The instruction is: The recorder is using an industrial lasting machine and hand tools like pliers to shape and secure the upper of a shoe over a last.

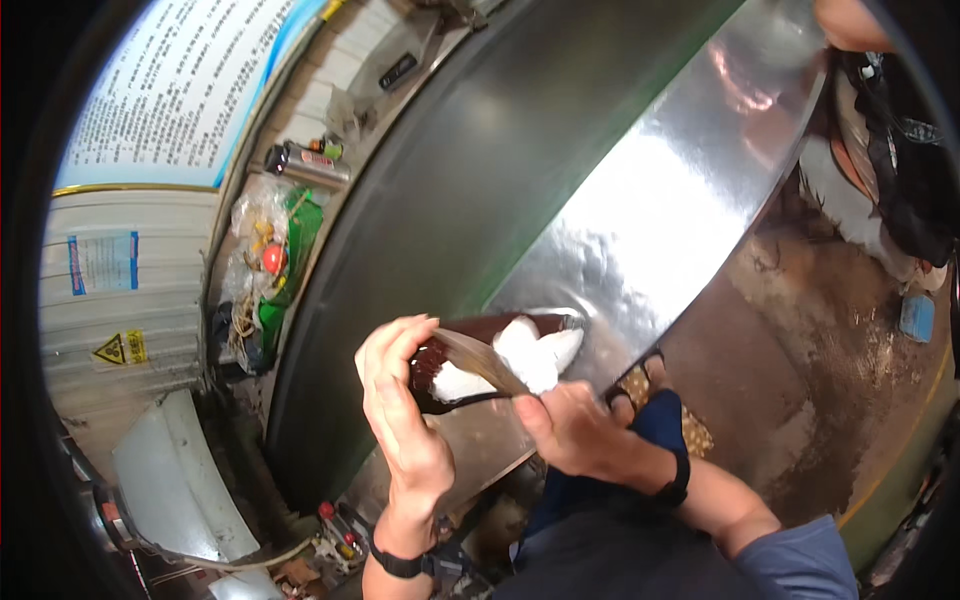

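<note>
Between my hands is a dark brown, glossy, long item (425,367), shaped somewhat like a shoe; its exact kind I cannot tell. White wads (537,352) fill its opening, and more white shows at its left end. A thin brownish strip (478,358) runs slantwise across the middle. My left hand (397,405) curls round the item's left end, its fingers over the far edge. Thumb and fingers of my right hand (580,430) close at the strip's lower end, by the near edge. What lies under that hand's fingers is hidden.
A shiny metal ledge (640,210) runs beside a dark belt (440,160). Beyond the belt, a narrow shelf bears a green tray (300,245) with plastic bags and a dark cylinder (308,163). Another person's arm (855,22) shows at top right. A blue box (916,318) stands at right.
</note>
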The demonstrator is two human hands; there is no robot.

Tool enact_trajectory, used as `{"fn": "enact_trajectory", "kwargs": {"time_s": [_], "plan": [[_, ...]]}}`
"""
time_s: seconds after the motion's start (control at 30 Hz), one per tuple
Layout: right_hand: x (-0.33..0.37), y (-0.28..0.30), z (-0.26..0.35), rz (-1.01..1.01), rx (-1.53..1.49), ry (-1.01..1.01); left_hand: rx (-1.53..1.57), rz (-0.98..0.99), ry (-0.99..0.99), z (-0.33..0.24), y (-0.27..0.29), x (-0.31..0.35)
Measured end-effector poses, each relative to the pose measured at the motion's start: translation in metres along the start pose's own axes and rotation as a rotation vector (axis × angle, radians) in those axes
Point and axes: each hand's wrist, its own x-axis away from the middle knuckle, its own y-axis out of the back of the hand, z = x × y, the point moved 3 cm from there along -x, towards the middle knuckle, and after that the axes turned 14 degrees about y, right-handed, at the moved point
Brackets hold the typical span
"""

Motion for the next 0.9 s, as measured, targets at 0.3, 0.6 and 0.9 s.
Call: {"fn": "enact_trajectory", "kwargs": {"time_s": [0.3,0.6,0.9], "plan": [[-0.007,0.004,-0.01,0.242,0.261,0.206,0.484,0.039,0.335,0.015,-0.004,-0.009],[-0.012,0.036,0.025,-0.135,-0.006,0.305,0.579,0.072,0.304,0.002,-0.01,-0.015],[0.002,0.04,-0.002,-0.056,-0.319,-0.068,0.769,0.04,0.364,-0.01,-0.028,-0.012]]}}
